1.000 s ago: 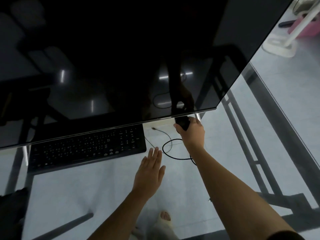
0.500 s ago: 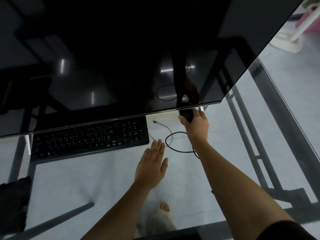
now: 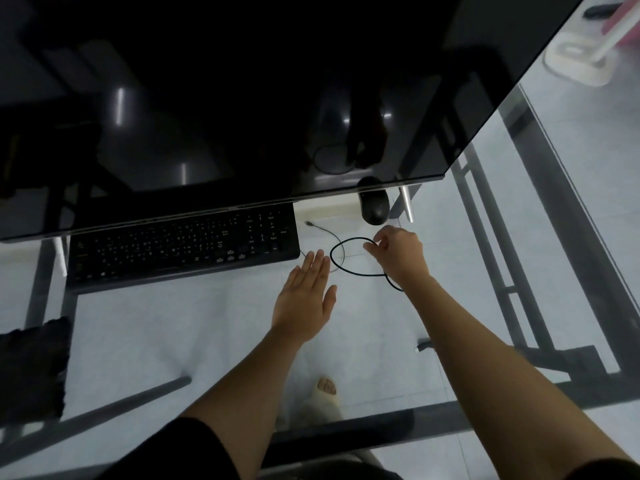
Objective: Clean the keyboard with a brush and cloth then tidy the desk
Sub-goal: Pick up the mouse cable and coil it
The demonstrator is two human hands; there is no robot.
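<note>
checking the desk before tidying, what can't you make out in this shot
Head view:
keyboard: back rows hidden under the monitor; legends too small.
mouse: far end hidden by monitor.
cable: stretch hidden behind right hand.
dark cloth: cut off by left frame edge.

Dark monitor (image 3: 242, 98), screen off and reflective. Black mouse (image 3: 374, 206) sits partly under its lower right edge. Black cable (image 3: 349, 268) lies in a loop, near a thin grey lead (image 3: 320, 228) with a plug. White stand base (image 3: 578, 60) on the floor, far right. Sandalled foot (image 3: 325, 396) below.
</note>
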